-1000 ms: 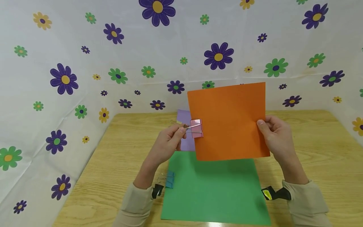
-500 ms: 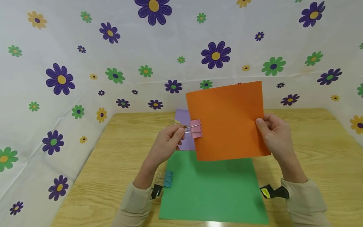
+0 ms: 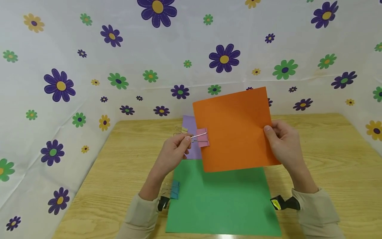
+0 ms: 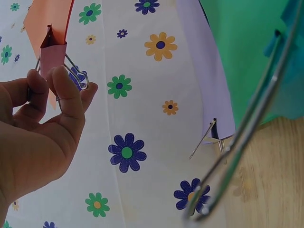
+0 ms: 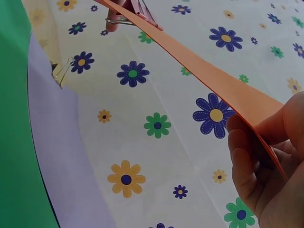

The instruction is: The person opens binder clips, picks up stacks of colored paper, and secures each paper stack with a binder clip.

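Note:
An orange sheet of paper (image 3: 235, 132) is held up, slightly tilted, above a green sheet (image 3: 223, 205). A pink binder clip (image 3: 203, 137) is clamped on its left edge, its wire handles pointing left. My left hand (image 3: 174, 149) pinches those handles between thumb and fingers; the left wrist view shows the clip (image 4: 53, 59) from its end. My right hand (image 3: 286, 142) holds the sheet's right edge, thumb in front and fingers behind, as the right wrist view shows with the orange sheet (image 5: 209, 76) seen nearly edge-on.
Behind the orange sheet a purple sheet (image 3: 188, 121) carries a yellow binder clip (image 3: 184, 130). A blue binder clip (image 3: 175, 190) grips the green sheet's left edge. Everything lies on a wooden table (image 3: 119, 172), with a flowered cloth (image 3: 167, 59) behind and at the sides.
The orange sheet's right side has swung a little left and its tilt has grown slightly, with my right hand following. The whole head view has drifted slightly. Both holds are the same.

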`<state>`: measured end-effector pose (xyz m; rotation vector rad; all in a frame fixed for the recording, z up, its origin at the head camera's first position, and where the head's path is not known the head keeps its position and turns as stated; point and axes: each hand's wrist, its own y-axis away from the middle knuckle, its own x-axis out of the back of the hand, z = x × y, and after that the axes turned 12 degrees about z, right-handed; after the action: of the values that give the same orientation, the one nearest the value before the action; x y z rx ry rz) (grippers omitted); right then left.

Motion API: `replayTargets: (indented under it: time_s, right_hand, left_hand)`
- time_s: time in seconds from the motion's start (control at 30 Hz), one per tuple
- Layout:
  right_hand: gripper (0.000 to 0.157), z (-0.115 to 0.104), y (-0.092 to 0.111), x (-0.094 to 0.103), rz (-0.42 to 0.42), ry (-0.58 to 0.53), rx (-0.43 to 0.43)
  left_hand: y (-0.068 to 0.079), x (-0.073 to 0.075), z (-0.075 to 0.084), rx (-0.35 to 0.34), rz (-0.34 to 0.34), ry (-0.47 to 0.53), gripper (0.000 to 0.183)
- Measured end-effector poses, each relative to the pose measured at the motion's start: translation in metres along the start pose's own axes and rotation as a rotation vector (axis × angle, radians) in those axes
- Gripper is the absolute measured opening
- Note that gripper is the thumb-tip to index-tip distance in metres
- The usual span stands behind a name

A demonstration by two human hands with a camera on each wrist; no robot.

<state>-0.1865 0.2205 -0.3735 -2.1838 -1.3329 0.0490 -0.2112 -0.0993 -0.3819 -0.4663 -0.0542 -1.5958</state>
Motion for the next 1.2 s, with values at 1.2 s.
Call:
replayTargets:
  time_s: [1.2]
  right_hand:
    - [0.023,0.0015,0.0022,-0.0015,-0.034,0.028,-0.045]
  left_hand:
    - [0.0000,0.0014,-0.0013,-0.015,0.014,0.007,0.029]
